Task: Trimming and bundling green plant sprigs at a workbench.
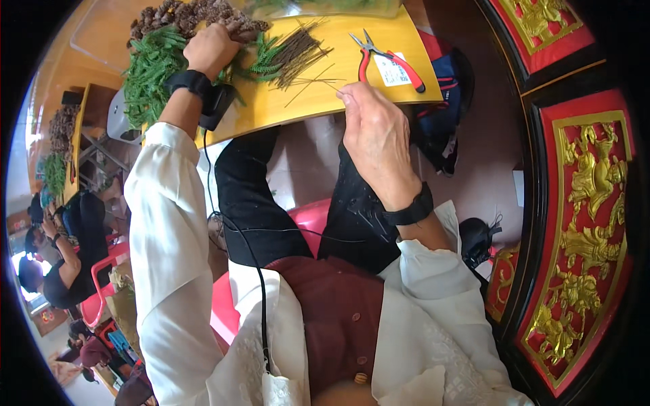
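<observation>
Yellow table (342, 34): clear tub (365, 9) w/ greenery (272, 5); R hand (376, 128) pinching wire (331, 82); L hand (212, 49) at cones (179, 15), fingers: can't tell.

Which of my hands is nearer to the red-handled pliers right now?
Right. Your right hand is just below the red-handled pliers in the picture, near one handle's end; your left hand is farther off to the left, by the pine cones.

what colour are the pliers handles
The handles are red with black parts, best seen in the head view.
</observation>
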Tool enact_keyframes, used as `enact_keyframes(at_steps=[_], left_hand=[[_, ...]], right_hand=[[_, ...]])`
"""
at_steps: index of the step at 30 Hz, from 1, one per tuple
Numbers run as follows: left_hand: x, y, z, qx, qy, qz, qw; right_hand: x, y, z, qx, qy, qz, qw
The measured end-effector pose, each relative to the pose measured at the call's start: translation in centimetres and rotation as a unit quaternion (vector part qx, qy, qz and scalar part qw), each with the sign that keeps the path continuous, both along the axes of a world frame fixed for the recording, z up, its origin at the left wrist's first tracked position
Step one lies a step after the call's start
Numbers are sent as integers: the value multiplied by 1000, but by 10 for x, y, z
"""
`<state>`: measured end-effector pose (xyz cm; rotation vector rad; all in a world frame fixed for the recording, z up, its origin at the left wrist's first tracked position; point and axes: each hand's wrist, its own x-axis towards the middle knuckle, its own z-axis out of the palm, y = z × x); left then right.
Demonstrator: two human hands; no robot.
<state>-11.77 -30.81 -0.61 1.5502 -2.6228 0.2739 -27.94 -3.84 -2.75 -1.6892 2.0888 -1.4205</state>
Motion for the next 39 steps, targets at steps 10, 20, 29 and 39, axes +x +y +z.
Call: enact_keyframes(at_steps=[10, 20, 29, 39], left_hand=[[33, 95, 12, 243, 549, -63, 797], [72, 218, -26, 569, 748, 76, 333], [83, 232, -37, 585, 771, 90, 235], [84, 239, -40, 571, 773, 90, 261]], right_hand=[[4, 8, -4, -49, -44, 20, 998], [58, 21, 2, 12, -123, 139, 983], [76, 27, -6, 14, -33, 181, 983], [76, 29, -9, 40, -22, 196, 980]])
